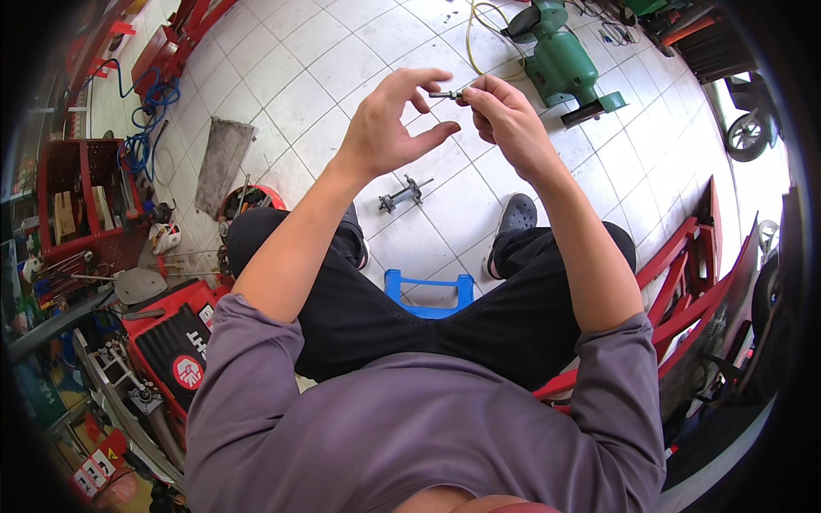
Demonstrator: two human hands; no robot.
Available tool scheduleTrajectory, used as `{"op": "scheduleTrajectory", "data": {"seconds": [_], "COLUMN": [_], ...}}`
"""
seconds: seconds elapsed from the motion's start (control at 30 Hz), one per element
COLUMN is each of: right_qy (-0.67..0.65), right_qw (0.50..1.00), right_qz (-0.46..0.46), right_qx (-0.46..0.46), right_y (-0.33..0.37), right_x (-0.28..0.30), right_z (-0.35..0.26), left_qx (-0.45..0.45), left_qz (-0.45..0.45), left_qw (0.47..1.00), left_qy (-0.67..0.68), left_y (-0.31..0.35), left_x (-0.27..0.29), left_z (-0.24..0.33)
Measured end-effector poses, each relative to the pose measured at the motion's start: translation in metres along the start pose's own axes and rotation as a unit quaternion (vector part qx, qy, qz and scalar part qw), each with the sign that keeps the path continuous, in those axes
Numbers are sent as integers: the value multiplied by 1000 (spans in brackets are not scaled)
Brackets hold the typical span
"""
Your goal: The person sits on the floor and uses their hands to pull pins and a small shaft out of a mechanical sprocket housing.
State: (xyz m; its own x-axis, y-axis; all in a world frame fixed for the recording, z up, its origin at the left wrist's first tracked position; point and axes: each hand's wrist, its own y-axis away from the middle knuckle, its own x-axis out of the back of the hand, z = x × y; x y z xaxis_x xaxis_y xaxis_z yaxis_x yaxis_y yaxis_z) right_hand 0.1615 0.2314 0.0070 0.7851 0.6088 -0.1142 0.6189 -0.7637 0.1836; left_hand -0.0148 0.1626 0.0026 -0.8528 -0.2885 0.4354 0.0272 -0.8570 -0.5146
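My right hand (506, 120) pinches a small metal bolt (445, 95) between thumb and index finger. Its thin shank points left, and a thicker part, perhaps a nut, sits close to the fingertips. Around the free end, my left hand (392, 125) is open, its thumb and fingers spread apart. Whether a left fingertip touches the bolt I cannot tell. Below both hands, a metal wheel hub with an axle (405, 195) lies on the white tiled floor (462, 201), between my feet and apart from either hand.
A green bench grinder (564, 64) stands at the far right, with a yellow cable (472, 38) beside it. Blue stool (429, 295) is under me. At left are a grey metal plate (224, 162), a blue hose (141, 150) and red toolboxes (175, 342). Red frames (684, 265) flank the right.
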Motion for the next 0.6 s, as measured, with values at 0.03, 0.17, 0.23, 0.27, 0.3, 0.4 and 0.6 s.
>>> {"op": "scheduleTrajectory", "data": {"seconds": [0.03,0.17,0.23,0.27,0.3,0.4,0.6], "right_qy": [-4,-19,-6,10,25,-30,11], "right_qw": [1000,1000,1000,1000,1000,999,1000], "right_qz": [-1,-9,-2,7,17,-8,29], "right_qx": [-6,-17,-8,1,10,-10,3], "right_y": [0,-1,-2,-2,-1,-2,-2], "right_x": [0,5,5,2,0,3,1], "right_z": [1,2,2,1,1,2,2], "left_qx": [6,89,45,28,23,36,42], "left_qz": [-37,-149,-55,-21,-37,-98,-34], "left_qw": [998,971,993,999,998,990,998], "left_qy": [-41,-165,-96,-27,-34,-93,-15], "left_y": [2,7,7,3,4,6,3], "left_x": [-1,4,0,0,0,2,0], "left_z": [-5,-19,-15,-8,-9,-15,-4]}}
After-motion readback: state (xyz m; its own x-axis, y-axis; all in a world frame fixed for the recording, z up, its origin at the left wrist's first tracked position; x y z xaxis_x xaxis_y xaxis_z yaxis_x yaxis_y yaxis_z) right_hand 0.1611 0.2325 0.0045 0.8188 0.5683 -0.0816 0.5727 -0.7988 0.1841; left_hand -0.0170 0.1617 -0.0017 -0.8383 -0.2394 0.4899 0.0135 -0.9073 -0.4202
